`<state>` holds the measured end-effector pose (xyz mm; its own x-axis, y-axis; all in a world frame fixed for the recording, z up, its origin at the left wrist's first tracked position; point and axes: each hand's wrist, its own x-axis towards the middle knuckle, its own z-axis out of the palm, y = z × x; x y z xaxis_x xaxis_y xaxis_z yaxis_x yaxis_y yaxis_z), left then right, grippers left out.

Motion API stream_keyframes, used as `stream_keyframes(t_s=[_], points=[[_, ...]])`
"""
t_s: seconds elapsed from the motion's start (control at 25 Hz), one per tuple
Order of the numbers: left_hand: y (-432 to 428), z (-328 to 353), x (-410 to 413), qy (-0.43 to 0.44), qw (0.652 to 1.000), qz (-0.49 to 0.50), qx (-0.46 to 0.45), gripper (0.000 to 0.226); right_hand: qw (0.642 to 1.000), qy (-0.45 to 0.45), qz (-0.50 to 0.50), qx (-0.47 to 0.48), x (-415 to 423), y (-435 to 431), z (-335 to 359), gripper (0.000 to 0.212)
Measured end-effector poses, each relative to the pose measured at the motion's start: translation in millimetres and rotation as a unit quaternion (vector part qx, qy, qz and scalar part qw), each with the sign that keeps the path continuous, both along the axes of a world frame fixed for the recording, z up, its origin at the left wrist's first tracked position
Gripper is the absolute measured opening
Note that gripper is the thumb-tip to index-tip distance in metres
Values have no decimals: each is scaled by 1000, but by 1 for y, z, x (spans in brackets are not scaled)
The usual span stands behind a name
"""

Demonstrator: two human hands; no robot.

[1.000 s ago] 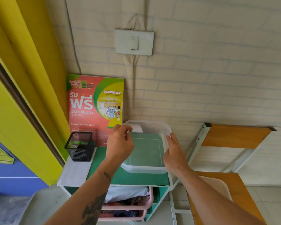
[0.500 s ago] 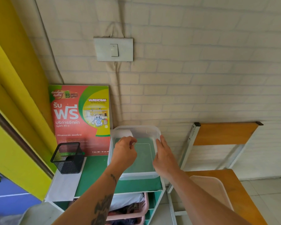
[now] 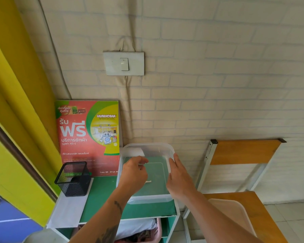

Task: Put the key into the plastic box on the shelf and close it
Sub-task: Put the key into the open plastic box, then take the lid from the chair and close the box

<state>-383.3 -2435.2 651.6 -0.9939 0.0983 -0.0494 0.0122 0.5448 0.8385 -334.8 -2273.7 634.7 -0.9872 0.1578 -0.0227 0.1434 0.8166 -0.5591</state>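
Resting open on the plastic box (image 3: 147, 151), right hand (image 3: 178, 179); left hand (image 3: 132, 176) loosely curled; poster (image 3: 89, 137) reads "LAUNDRYBAR".

Open box (image 3: 147, 151) top, hands (image 3: 133, 174) inside

- A corner of what looks like a self-service laundry or the utility room of a home.
- A red and green poster (image 3: 89, 137) reading "LAUNDRYBAR" leans on a pale brick-patterned wall (image 3: 218, 85).
- A pink basket (image 3: 153, 232) of clothes sits under a green shelf (image 3: 104, 195).
- A light switch (image 3: 124, 63) and a wooden chair (image 3: 244, 151) are nearby.
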Motion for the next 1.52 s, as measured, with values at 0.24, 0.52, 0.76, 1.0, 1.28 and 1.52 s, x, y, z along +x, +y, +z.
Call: stream_keyframes(t_s=[0.24, 0.52, 0.76, 1.0, 1.28, 1.52], points=[[8, 15, 2, 29, 999, -5, 12, 31, 1000, 18, -9, -21, 7, 14, 8, 59], [54, 32, 23, 69, 995, -67, 5, 37, 995, 61, -40, -65, 51, 78, 33, 49], [140, 20, 63, 52, 991, -124, 26, 33, 992, 24, -93, -79, 98, 169, 15, 50], [234, -26, 112, -50, 989, -139, -17, 32, 983, -94, -120, -101, 148, 273, -38, 53], [307, -122, 150, -178, 978, -88, -58, 33, 972, -179, -124, -86, 192, 352, -119, 52], [336, -204, 141, -248, 964, -41, -82, 42, 963, -215, -133, -94, 185, 380, -207, 45]])
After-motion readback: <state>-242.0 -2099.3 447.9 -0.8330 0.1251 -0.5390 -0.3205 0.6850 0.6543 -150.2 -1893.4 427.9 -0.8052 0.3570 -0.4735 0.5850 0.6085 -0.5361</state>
